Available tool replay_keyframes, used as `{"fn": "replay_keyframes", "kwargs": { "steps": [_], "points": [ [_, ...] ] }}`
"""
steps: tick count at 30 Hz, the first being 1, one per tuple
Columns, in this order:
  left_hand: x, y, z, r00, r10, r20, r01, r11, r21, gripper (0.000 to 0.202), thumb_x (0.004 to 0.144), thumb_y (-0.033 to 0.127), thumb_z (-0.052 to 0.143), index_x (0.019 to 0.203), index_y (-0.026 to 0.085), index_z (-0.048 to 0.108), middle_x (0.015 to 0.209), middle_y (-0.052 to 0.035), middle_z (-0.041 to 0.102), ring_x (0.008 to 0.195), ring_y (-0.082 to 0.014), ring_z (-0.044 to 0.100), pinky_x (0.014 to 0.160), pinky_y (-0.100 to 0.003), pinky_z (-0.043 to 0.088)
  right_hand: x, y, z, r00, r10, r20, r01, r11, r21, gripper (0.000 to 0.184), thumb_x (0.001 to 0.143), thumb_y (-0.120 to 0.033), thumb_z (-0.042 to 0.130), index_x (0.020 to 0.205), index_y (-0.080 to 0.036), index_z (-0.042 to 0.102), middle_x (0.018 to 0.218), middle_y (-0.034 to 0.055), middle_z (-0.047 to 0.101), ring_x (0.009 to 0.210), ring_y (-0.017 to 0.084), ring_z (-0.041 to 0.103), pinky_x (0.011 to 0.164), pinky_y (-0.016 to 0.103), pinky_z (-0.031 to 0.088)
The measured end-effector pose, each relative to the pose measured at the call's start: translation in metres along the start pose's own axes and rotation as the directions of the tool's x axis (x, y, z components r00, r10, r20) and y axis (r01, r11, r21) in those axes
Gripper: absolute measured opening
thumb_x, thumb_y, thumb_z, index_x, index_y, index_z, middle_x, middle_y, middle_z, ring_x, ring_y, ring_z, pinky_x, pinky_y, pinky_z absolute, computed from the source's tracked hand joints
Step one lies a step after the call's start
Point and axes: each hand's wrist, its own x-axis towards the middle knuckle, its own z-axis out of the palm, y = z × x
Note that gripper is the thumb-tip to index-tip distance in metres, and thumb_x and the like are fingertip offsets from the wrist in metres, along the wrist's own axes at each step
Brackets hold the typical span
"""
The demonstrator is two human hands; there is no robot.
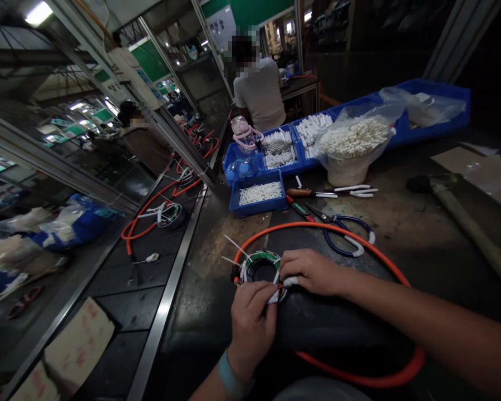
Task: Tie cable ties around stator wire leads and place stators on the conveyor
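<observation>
**Wound ring being worked by both hands at near edge of bench**

A wound ring (pixel 262 263), green and white w/ a dark hole in the ctr, is being rested flat on the bench (pixel 404 239), close to its near edge and towards the L side. White sleeving (pixel 291 281) at the ring's R rim is being pinched by the L hand (pixel 253 323), thumb and fingers closed on it from below. The same bit of rim is being pressed by the R hand (pixel 313 272), fingers curled down tight over the sleeving. An orange cable (pixel 361 238) is being looped round both hands and the ring, from the ring's L side out towards the near R corner.

Just beyond the loop, blue-handled scissors (pixel 347 236) are being left lying open. Further back, a small blue tray (pixel 259 207) of white tubes and a clear bag (pixel 354 139) of more tubes are being kept near the far edge. A mallet (pixel 467 220) is lying along the R side. A 2nd ring (pixel 170 215) is being carried on the conveyor (pixel 121 289) off the bench's L edge. A co-worker (pixel 259 92) is seated beyond the far edge, back turned.
</observation>
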Motion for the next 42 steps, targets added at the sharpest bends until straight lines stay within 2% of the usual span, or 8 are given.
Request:
{"fn": "replay_keyframes", "kwargs": {
  "steps": [5,11,17,28,33,37,39,42],
  "points": [
    [0.0,0.006,0.006,1.0,0.012,-0.027,-0.012,1.0,-0.004,0.022,0.079,0.007,0.047,0.09,0.02,0.062,0.087,-0.0044,0.063,0.083,-0.0169,0.057,0.079,-0.036,0.044,0.009,-0.007,-0.006,0.993,-0.002,0.117,0.023,0.985,-0.173,0.015,0.08,-0.007,0.054,0.083,-0.016,0.066,0.081,0.0023,0.059,0.077,0.014,0.056,0.066,0.021,0.038],
    [0.001,0.01,0.001,0.993,-0.057,0.104,0.045,0.993,0.114,0.019,0.081,0.017,0.049,0.099,0.017,0.055,0.099,-0.009,0.06,0.093,-0.0212,0.054,0.082,-0.038,0.042,0.02,-0.012,-0.016,0.972,0.032,0.234,0.032,0.964,-0.265,0.015,0.079,-0.01,0.056,0.087,-0.018,0.066,0.084,0.0016,0.061,0.076,0.013,0.056,0.062,0.021,0.037],
    [0.006,0.012,0.006,0.977,-0.204,0.066,0.185,0.958,0.221,0.009,0.081,0.022,0.048,0.074,0.019,0.052,0.069,-0.0037,0.056,0.068,-0.0187,0.051,0.064,-0.032,0.039,0.028,-0.013,-0.023,0.942,0.046,0.334,0.051,0.96,-0.274,0.016,0.076,-0.007,0.058,0.082,-0.018,0.067,0.083,0.0006,0.062,0.074,0.012,0.057,0.059,0.02,0.036],
    [0.016,0.019,0.014,0.958,-0.285,0.031,0.261,0.912,0.317,0.008,0.067,0.015,0.052,0.065,0.02,0.046,0.063,-0.0022,0.054,0.067,-0.0209,0.051,0.066,-0.035,0.037,0.065,-0.018,-0.025,0.891,0.082,0.447,0.098,0.926,-0.364,0.012,0.069,-0.008,0.06,0.075,-0.015,0.067,0.07,0.0042,0.062,0.063,0.016,0.054,0.049,0.024,0.029],
    [0.017,0.02,0.01,0.94,-0.321,0.115,0.268,0.904,0.333,0.007,0.069,0.016,0.054,0.073,0.019,0.051,0.07,-0.0041,0.058,0.068,-0.0227,0.054,0.064,-0.036,0.039,0.038,-0.021,-0.025,0.909,0.035,0.416,0.119,0.933,-0.34,0.014,0.074,-0.009,0.057,0.082,-0.017,0.067,0.084,0.0048,0.063,0.075,0.017,0.058,0.062,0.023,0.04],
    [0.015,0.018,0.002,0.94,-0.305,0.153,0.255,0.926,0.278,0.013,0.072,0.015,0.053,0.085,0.017,0.053,0.08,-0.0063,0.062,0.076,-0.023,0.056,0.07,-0.038,0.042,0.005,-0.017,-0.017,0.973,-0.036,0.226,0.078,0.981,-0.179,0.024,0.082,-0.006,0.048,0.097,-0.016,0.064,0.106,0.0072,0.059,0.097,0.015,0.055,0.083,0.025,0.043],
    [0.015,0.014,-0.006,0.941,-0.25,0.229,0.204,0.957,0.206,0.021,0.075,0.017,0.053,0.097,0.017,0.054,0.09,-0.0074,0.062,0.082,-0.0225,0.057,0.074,-0.038,0.044,0.0,-0.015,-0.013,0.987,-0.048,0.157,0.067,0.991,-0.12,0.024,0.084,-0.007,0.045,0.098,-0.016,0.063,0.106,0.008,0.059,0.1,0.016,0.054,0.086,0.026,0.042],
    [0.015,0.007,-0.019,0.937,-0.145,0.319,0.095,0.981,0.167,0.038,0.071,0.029,0.064,0.106,0.018,0.053,0.1,-0.0083,0.061,0.093,-0.0244,0.056,0.085,-0.042,0.042,0.004,-0.013,-0.011,0.978,-0.038,0.205,0.072,0.984,-0.164,0.018,0.086,-0.013,0.048,0.093,-0.017,0.064,0.1,0.0071,0.059,0.091,0.016,0.056,0.079,0.026,0.043]
  ]
}}
